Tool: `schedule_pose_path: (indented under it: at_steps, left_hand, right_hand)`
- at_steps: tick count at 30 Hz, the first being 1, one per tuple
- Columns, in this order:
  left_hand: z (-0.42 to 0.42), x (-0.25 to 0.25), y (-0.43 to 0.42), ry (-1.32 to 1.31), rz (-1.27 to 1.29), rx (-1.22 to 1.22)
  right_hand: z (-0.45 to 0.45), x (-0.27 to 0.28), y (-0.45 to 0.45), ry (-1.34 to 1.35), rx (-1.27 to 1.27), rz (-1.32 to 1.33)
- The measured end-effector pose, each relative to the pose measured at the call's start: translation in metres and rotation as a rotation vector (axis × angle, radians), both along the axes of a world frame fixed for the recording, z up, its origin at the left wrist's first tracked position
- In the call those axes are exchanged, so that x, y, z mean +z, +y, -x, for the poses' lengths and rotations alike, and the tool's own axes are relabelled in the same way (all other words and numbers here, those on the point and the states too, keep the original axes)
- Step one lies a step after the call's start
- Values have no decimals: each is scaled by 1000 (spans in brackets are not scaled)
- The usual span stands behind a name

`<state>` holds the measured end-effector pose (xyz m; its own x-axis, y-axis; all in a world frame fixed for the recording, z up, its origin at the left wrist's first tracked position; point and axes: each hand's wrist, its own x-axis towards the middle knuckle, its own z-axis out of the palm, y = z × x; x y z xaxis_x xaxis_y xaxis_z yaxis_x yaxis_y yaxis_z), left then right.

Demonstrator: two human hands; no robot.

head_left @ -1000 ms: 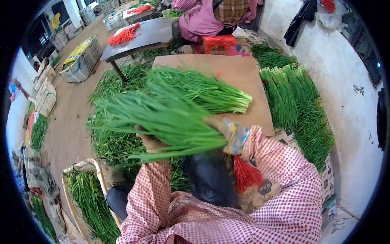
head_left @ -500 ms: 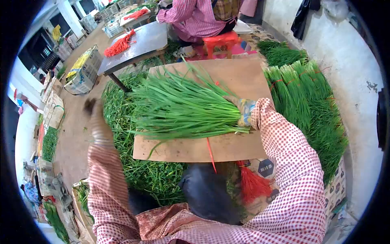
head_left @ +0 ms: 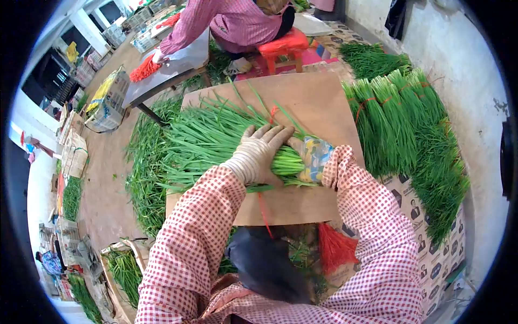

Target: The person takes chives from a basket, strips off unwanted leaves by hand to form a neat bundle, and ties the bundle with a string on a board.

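Observation:
A large bunch of green stalks (head_left: 208, 143) lies across the brown board (head_left: 318, 102), pale ends toward the right. My left hand (head_left: 261, 151), in a pale glove, rests on top of the bunch with its fingers spread. At the pale ends is my right hand (head_left: 308, 156), with a blue and yellow cuff; its fingers are mostly hidden by the stalks and my left hand. A red tie (head_left: 263, 213) hangs over the board's near edge, and another bit of red shows just behind the bunch.
Tied green bundles (head_left: 377, 124) stand right of the board by the white wall. Red strands (head_left: 335, 248) hang below its near edge. Loose greens (head_left: 148, 167) cover the floor at left. Behind, a person in pink sits on a red stool (head_left: 283, 46) beside a metal table (head_left: 186, 59).
My left hand has come from the far left onto the bunch. My right hand has shifted slightly left at the pale ends. The person behind now reaches to the red strands on the metal table.

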<state>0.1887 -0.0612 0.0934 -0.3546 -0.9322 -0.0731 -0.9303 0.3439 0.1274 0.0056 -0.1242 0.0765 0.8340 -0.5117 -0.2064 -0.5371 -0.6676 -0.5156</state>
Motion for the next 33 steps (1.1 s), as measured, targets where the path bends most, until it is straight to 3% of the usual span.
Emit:
schedule_pose_path:
  at_steps: [3, 4, 5, 6, 7, 9, 11, 12, 17, 21, 22, 25, 27, 31, 33]
  left_hand:
    - [4, 2, 5, -40, -12, 27]
    - [4, 3, 6, -66, -16, 35]
    - [3, 3, 7, -63, -33, 40]
    - [3, 4, 6, -62, -26, 35]
    - [4, 5, 6, -79, -30, 37]
    - [5, 5, 8, -93, -22, 40]
    - [5, 8, 9, -108, -22, 35]
    - [5, 9, 9, -120, -20, 35]
    - [7, 6, 9, -113, -41, 60]
    - [10, 2, 13, -89, -32, 101]
    - [10, 2, 14, -83, -29, 112]
    - [12, -1, 15, -84, -25, 131]
    - [11, -2, 14, -105, -28, 125]
    - [10, -28, 14, -129, 30, 187]
    - [8, -52, 19, -48, 120, 213]
  right_hand:
    - [23, -19, 11, -333, -63, -95]
    - [36, -33, 12, -592, -113, -166]
    - [51, -59, 5, -788, -112, -225]
    - [69, -92, -8, -787, -114, -216]
    - [87, -126, -21, -1111, -173, -604]
    - [96, -128, -12, -1428, -233, -1001]
    - [73, -80, 28, -1312, -600, -230]
    - [61, -80, 36, -1314, -605, -226]
    - [12, -81, 48, -770, -575, 424]
    - [33, -49, 37, -503, -502, 673]
    - [35, -42, 22, -497, -495, 676]
    - [33, -19, -38, -407, -429, 38]
    - [14, -7, -64, -146, -283, -217]
    - [-36, 16, -55, 403, 30, -336]
    - [-45, 22, -35, 534, 87, -266]
